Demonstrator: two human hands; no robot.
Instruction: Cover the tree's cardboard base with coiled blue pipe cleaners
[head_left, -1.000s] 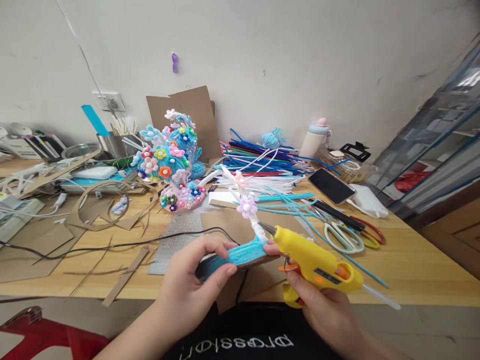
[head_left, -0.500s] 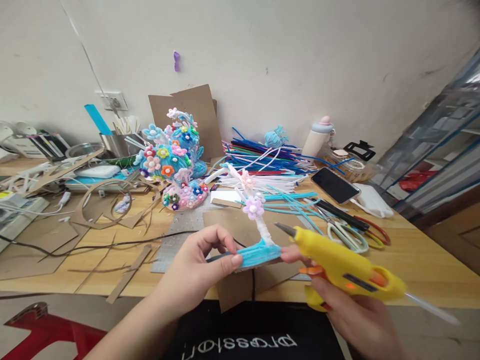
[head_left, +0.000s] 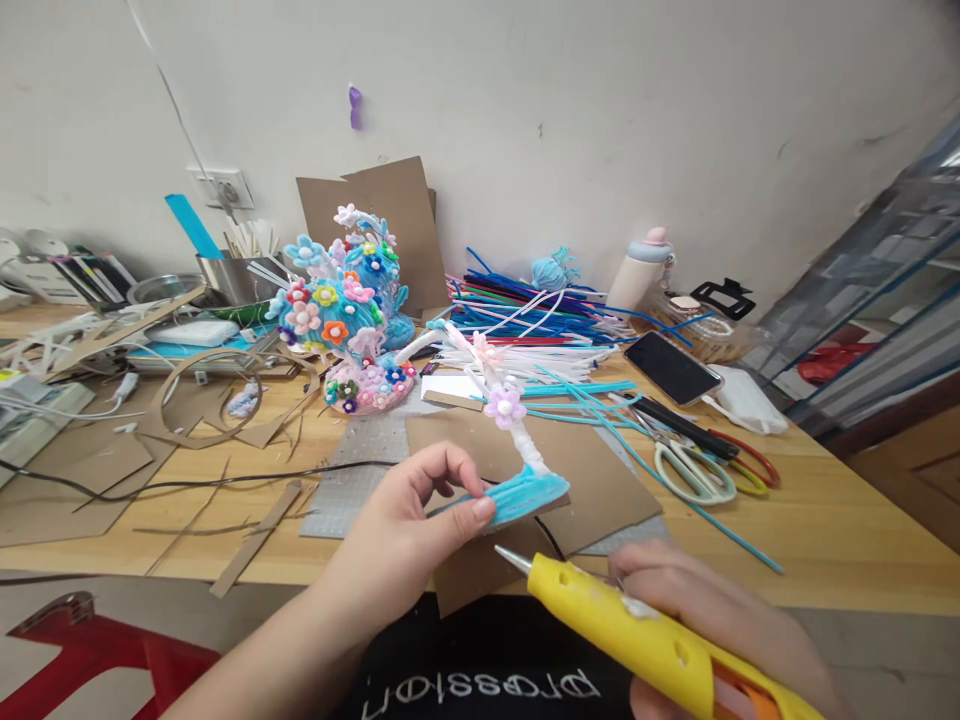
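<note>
Left hand: my left hand (head_left: 420,510) closes finger and thumb on the near-left end of the blue base (head_left: 529,498), in a narrow pinch.
Blue base: it sits in that pinch at my view's centre, a little toward 5 o'clock, above the cardboard (head_left: 600,470); the white stem (head_left: 529,450) rises from its right end, bearing a lilac flower (head_left: 505,405).
Right hand: my right hand (head_left: 697,610) is wrapped around the yellow glue gun (head_left: 615,620), closed on its body.
Nozzle: the metal nozzle (head_left: 514,560) points toward 10 o'clock, apart from the blue base and just below it.
Around the blue base: flower-covered figure (head_left: 337,310) at 10 to 11 o'clock, pipe cleaners (head_left: 525,310) at 12, bottle (head_left: 637,278) at 1, phone (head_left: 671,368) between 1 and 2, pale-handled scissors (head_left: 694,475) near 3.
</note>
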